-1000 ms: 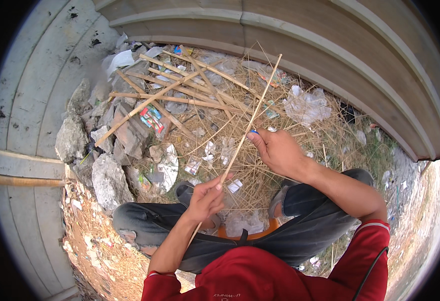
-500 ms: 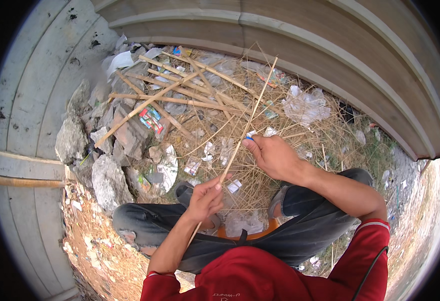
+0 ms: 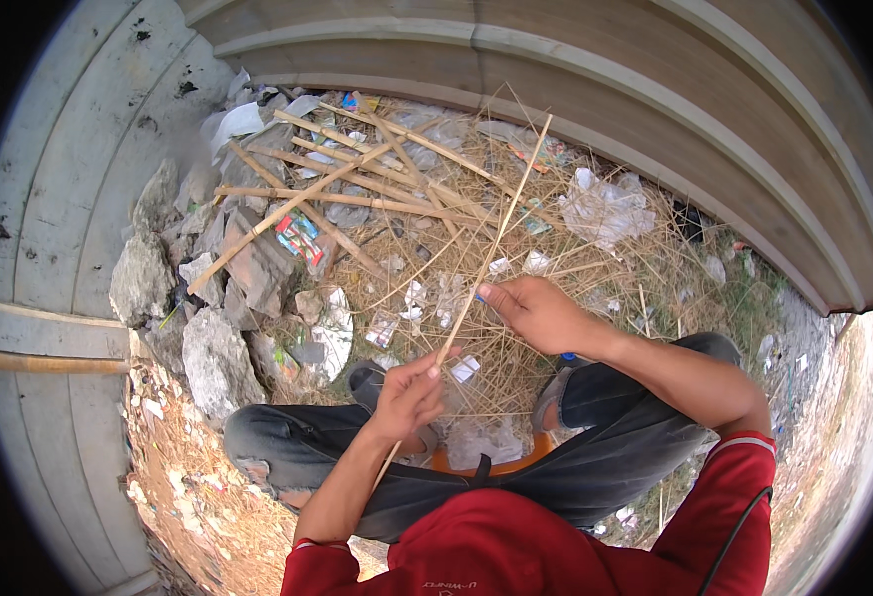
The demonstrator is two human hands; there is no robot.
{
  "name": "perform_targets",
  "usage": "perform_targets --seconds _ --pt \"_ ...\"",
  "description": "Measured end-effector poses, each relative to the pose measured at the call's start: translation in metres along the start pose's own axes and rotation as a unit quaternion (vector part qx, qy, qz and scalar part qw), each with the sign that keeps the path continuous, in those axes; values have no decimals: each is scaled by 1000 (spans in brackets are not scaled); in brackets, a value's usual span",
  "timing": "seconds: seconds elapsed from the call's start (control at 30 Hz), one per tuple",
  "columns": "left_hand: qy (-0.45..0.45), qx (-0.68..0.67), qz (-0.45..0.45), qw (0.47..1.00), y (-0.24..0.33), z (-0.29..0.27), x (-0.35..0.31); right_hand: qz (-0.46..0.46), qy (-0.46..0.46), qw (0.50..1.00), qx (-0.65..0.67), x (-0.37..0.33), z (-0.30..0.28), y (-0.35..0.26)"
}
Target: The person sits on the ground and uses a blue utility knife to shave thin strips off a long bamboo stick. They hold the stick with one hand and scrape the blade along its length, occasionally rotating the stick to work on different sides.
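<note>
A long thin bamboo strip [image 3: 509, 216] runs slantwise from the far side of the pile down past my left forearm. My left hand [image 3: 408, 395] pinches it between thumb and fingers below its middle. Higher up, my right hand [image 3: 539, 313] is closed around a blue-handled tool [image 3: 568, 356]; most of it is hidden in the fist. A bit of blue shows by the thumb, against the strip. Whether the tool has a blade cannot be seen. Beyond my hands, thicker bamboo sticks [image 3: 360, 204] lie crossed over one another.
Grey broken stones [image 3: 220, 360] are heaped at the left, near a pale panel wall [image 3: 54, 189]. A ribbed metal sheet [image 3: 605, 60] closes off the far side. Thin shavings [image 3: 516, 372], plastic bags [image 3: 607, 209] and litter cover the ground between my bent legs [image 3: 302, 437].
My right hand has slid a little down the strip toward my left hand, and more of the blue handle shows below its fist. My left hand and the strip stay nearly in place.
</note>
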State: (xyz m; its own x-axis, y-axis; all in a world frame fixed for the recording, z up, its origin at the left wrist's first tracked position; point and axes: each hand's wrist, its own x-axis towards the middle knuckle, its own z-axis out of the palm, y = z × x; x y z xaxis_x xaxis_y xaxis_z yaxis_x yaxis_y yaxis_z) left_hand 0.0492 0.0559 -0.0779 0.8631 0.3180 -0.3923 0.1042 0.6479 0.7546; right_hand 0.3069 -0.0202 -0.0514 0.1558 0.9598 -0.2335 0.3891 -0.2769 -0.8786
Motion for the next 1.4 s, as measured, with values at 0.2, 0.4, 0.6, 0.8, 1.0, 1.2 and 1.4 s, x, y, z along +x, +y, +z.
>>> perform_targets --seconds 0.2,0.4,0.6,0.8,1.0,1.2,1.4 --pt "-9 -12 -6 1000 5 0 -1 181 -97 952 227 -5 -10 -13" --pt "-2 -8 -6 1000 3 1 0 -85 65 994 -36 -3 17 10" --pt "-9 -13 -7 1000 8 4 -2 204 -127 940 241 -6 -6 -16" --pt "-8 -21 -10 1000 3 0 1 -84 50 988 -115 -15 15 -10" --pt "-9 -17 -12 1000 6 1 -1 234 -170 917 275 -7 2 -12" --pt "-12 -14 -20 1000 3 -1 2 -81 40 991 -101 -21 27 -7" --pt "-19 -17 -26 999 2 -1 0 197 -183 926 267 -13 11 -7"
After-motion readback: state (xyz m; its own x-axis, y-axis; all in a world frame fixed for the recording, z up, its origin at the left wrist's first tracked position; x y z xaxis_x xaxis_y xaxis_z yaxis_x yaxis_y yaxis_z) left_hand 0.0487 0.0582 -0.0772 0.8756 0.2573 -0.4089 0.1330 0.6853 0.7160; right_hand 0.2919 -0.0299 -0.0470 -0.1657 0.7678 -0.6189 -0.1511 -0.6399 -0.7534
